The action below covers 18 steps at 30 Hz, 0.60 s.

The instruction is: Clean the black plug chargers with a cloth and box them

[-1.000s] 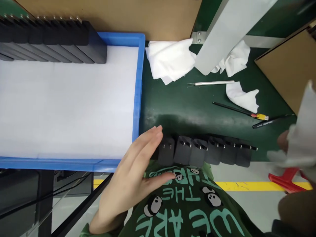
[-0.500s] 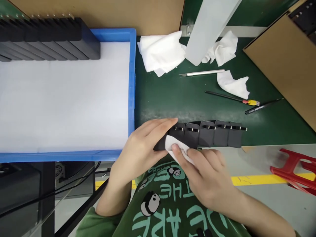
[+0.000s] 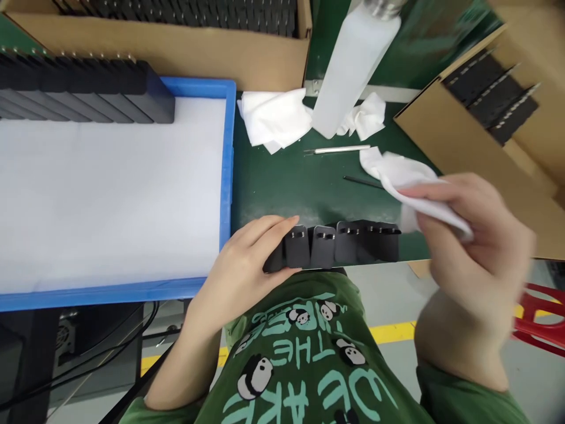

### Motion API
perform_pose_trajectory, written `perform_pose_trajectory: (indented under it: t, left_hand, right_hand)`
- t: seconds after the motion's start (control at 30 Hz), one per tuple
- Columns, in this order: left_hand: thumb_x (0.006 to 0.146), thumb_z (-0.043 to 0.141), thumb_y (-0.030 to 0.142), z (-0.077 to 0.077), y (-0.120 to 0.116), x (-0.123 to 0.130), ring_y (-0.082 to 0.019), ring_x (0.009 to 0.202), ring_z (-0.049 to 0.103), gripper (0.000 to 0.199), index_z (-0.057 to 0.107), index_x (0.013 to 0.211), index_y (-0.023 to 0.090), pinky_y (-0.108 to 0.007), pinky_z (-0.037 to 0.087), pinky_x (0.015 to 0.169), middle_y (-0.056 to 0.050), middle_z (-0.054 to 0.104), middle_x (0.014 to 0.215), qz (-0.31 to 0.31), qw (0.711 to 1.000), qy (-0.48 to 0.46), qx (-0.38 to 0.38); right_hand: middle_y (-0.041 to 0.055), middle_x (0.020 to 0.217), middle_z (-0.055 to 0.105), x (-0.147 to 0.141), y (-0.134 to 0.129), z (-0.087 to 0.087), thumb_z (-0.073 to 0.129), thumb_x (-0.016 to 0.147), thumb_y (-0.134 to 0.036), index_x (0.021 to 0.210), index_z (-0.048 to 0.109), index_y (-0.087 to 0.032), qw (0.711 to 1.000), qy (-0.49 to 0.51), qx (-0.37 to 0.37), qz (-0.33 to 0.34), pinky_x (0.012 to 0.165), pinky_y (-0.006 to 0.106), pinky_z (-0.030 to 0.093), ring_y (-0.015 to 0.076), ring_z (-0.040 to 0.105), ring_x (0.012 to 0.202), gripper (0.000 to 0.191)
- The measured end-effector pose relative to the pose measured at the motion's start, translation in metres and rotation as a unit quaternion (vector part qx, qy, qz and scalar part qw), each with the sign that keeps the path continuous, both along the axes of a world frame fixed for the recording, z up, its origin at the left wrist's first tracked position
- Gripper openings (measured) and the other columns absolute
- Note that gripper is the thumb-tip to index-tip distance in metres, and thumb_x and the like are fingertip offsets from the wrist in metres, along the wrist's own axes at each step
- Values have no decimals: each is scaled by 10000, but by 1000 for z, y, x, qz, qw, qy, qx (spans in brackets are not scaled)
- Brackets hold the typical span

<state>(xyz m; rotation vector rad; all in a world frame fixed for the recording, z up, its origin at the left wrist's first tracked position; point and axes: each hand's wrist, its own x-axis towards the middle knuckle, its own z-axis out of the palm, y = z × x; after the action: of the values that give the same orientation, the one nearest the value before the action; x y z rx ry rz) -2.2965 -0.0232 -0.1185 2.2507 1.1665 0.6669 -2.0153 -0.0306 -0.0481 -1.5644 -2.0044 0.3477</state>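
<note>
A row of black plug-in adapters with metal prongs (image 3: 323,247) stands along the front edge of the green bench. My left hand (image 3: 247,259) is closed round the left end of that row, thumb in front and fingers behind. Off to the right, my right hand (image 3: 477,235) is raised above the bench and pinches a white cloth (image 3: 419,182). The cloth hangs over the bench, apart from the adapters, and partly hides a thin black stick (image 3: 362,181) under it. A white-handled craft knife (image 3: 338,150) lies behind the cloth.
At left, a blue-rimmed tray (image 3: 227,159) holds more black adapters (image 3: 150,97). Cardboard boxes stand behind (image 3: 247,59) and at right (image 3: 445,147). A white bottle (image 3: 353,70), folded cloths (image 3: 273,121) and a crumpled cloth (image 3: 369,116) are at the back. A red stool (image 3: 541,321) is lower right.
My right hand has lifted the white cloth off the adapters and moved right and up. My left hand keeps its hold on the row's left end. The camera view has shifted.
</note>
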Motion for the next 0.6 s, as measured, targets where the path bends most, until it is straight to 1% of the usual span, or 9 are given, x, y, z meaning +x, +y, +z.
perform_pose_trajectory:
  t: [0.07,0.13,0.2,0.27,0.3,0.37,0.47,0.53,0.6]
  left_hand:
    - [893,709,321,0,0,0,-284,1195,635,561,485,1402,252,-442,568,978,-103,643,1308,5,1000,14,-2]
    - [881,713,340,0,0,0,-304,1195,636,516,512,1345,236,-488,561,994,-105,662,1274,10,1000,21,9]
    - [868,717,363,1,-1,0,-314,1206,636,482,535,1299,247,-516,559,1005,-95,669,1266,24,1000,11,14]
    - [856,724,357,4,-4,2,-308,1240,626,480,539,1290,269,-499,573,1001,-82,660,1292,49,998,-27,-5]
    - [851,731,333,7,-6,4,-302,1266,614,487,534,1293,278,-486,577,1005,-77,653,1307,64,996,-54,-19]
    - [827,759,253,14,-10,8,-299,1322,579,523,523,1294,279,-484,565,1044,-77,648,1317,90,987,-130,-32]
    - [788,801,191,29,-16,18,-308,1330,573,541,534,1254,264,-546,514,1120,-75,664,1261,124,956,-264,-7]
    - [794,814,271,39,-21,24,-309,1244,632,479,566,1204,256,-583,516,1118,-64,663,1196,155,931,-329,19]
    - [809,799,390,46,-26,29,-300,1122,690,430,600,1164,252,-580,575,1047,-56,646,1146,189,917,-351,31]
  right_hand:
    - [47,1109,650,3,25,-5,561,950,-240,1246,619,-322,996,46,-41,61,827,376,510,227,626,994,313]
    - [56,1228,661,9,42,-7,524,984,-327,1367,553,-319,983,89,-117,112,876,382,539,225,645,1063,384]
    - [54,1268,666,20,49,-10,454,1018,-381,1369,565,-311,989,112,-89,33,928,388,550,216,653,1112,376]
    - [60,1188,702,35,48,-16,469,1010,-395,1235,670,-272,993,85,-17,-83,917,392,556,218,672,1059,326]
    - [63,1123,720,44,45,-20,503,992,-391,1142,718,-254,992,56,-5,-113,869,383,565,219,683,992,296]
    - [64,1019,740,62,40,-30,559,949,-369,1003,762,-238,990,-5,-16,-137,759,359,564,210,679,860,248]
    - [70,1022,742,91,31,-47,534,935,-340,1019,758,-235,982,-59,-15,-176,707,342,561,197,666,794,262]
    - [91,1051,731,108,28,-57,502,922,-297,1070,744,-214,976,-79,6,-204,729,361,567,202,666,794,295]
    - [110,1077,720,124,28,-68,481,893,-250,1101,737,-193,973,-107,9,-207,740,386,567,212,665,787,335]
